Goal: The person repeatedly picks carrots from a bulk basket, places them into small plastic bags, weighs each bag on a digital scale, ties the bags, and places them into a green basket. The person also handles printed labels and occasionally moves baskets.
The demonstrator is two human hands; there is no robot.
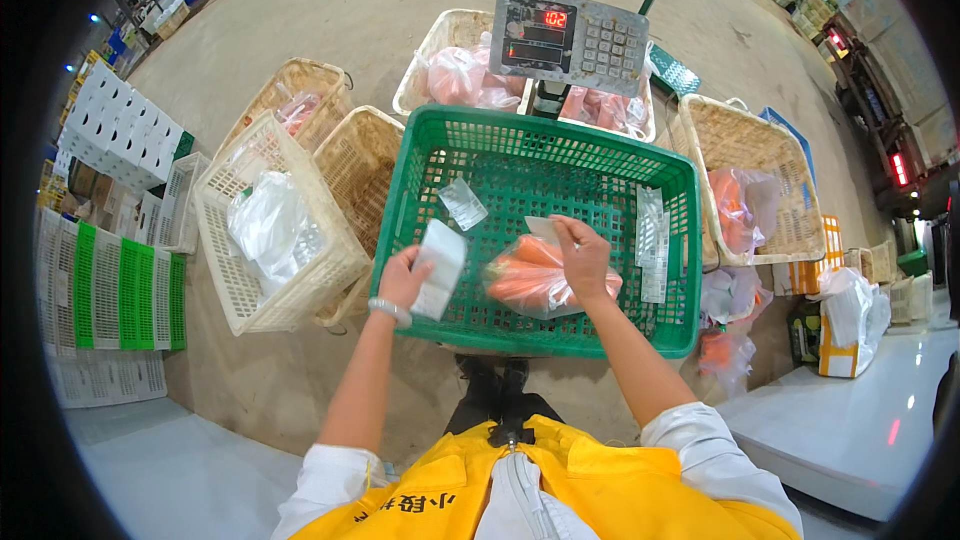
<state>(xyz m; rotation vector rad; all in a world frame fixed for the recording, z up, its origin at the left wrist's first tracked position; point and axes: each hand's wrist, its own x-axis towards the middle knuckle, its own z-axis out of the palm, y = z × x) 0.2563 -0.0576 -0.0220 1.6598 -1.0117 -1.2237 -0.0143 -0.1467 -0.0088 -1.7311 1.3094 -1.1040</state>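
Note:
My left hand point(399, 283) grips a folded strip of white labels point(442, 270), blurred by motion, at the near left side of a green plastic crate point(495, 339). In the crate lies a clear plastic bag of carrots point(525, 277). Over the bag, my right hand point(586, 253) pinches a small pale label point(541, 228) between thumb and fingers. A loose printed label point(463, 204) rests on the crate floor, and a longer strip of labels point(652, 244) lies along its right side. Behind the crate stands a scale's display and keypad point(570, 41), its red digits lit.
On the left, a cream basket point(214, 240) holds clear plastic bags point(271, 229). Bagged carrots point(742, 206) sit in a basket point(806, 240) on the right; more bags point(457, 75) fill baskets behind the scale. A vehicle with red lights point(898, 169) stands far right.

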